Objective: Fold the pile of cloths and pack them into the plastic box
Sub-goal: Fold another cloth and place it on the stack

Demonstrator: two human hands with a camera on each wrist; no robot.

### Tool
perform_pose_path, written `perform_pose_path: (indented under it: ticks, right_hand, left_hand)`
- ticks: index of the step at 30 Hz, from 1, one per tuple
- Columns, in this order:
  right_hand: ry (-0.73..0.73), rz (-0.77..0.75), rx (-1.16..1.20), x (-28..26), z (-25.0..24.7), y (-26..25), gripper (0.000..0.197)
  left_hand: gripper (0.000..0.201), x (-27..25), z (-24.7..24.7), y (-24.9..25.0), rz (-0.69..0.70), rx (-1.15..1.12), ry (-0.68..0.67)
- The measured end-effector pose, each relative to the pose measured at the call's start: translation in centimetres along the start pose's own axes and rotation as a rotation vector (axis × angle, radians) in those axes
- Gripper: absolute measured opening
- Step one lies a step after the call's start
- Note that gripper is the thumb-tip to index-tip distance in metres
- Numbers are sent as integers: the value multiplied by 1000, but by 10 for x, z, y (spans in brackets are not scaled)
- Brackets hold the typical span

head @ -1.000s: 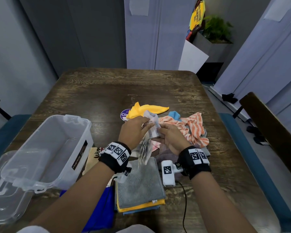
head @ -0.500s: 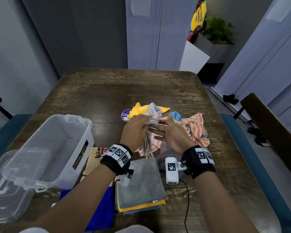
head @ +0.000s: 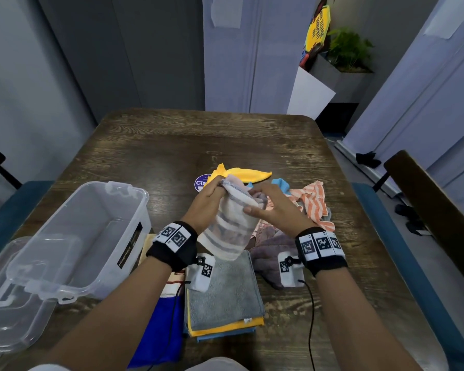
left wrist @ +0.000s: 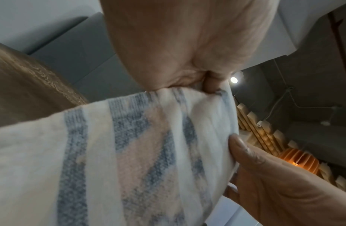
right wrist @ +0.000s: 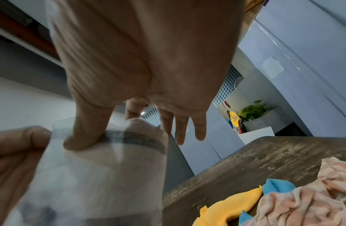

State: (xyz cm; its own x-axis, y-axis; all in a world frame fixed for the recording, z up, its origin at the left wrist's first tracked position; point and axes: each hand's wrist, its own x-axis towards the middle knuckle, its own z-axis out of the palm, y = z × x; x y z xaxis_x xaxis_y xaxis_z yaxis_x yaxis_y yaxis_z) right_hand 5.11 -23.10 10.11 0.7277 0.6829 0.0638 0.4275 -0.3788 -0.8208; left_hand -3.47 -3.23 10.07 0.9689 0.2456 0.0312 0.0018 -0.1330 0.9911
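Wooden counter (head: pixel 172 145) below you: your left grip (head: pixel 206 207) pinches the cloth (head: pixel 225 234) at its top corner, and your right grip (head: pixel 276 212) nips its right edge, thumb in front, other fingers straight. It hangs long axis down over the stack (head: pixel 225 295). Left of it sits the box (head: pixel 134 226), nearer your left grip; the pile (head: pixel 310 202) lies right. Half a second ago your right grip was off the cloth, which hung bunched; now it is spread.

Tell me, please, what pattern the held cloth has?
The cloth is white with grey-blue and pale pink stripes; clearest in the left wrist view.
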Motion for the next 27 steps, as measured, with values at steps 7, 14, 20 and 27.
perform_pose_path:
  ticks: [7, 14, 20, 27]
  right_hand:
    - [-93, -5, -106, -3, 3, -7, 29]
    - [140, 16, 176, -3, 14, -7, 46]
    - [284, 109, 556, 3, 25, -9, 41]
    - [27, 195, 859, -8, 58, -21, 44]
  left_hand:
    - [39, 0, -5, -10, 48, 203, 271]
    - [64, -3, -12, -14, 23, 396, 461]
    - [63, -5, -14, -7, 24, 358, 281]
    - [28, -7, -6, 10, 51, 32, 437]
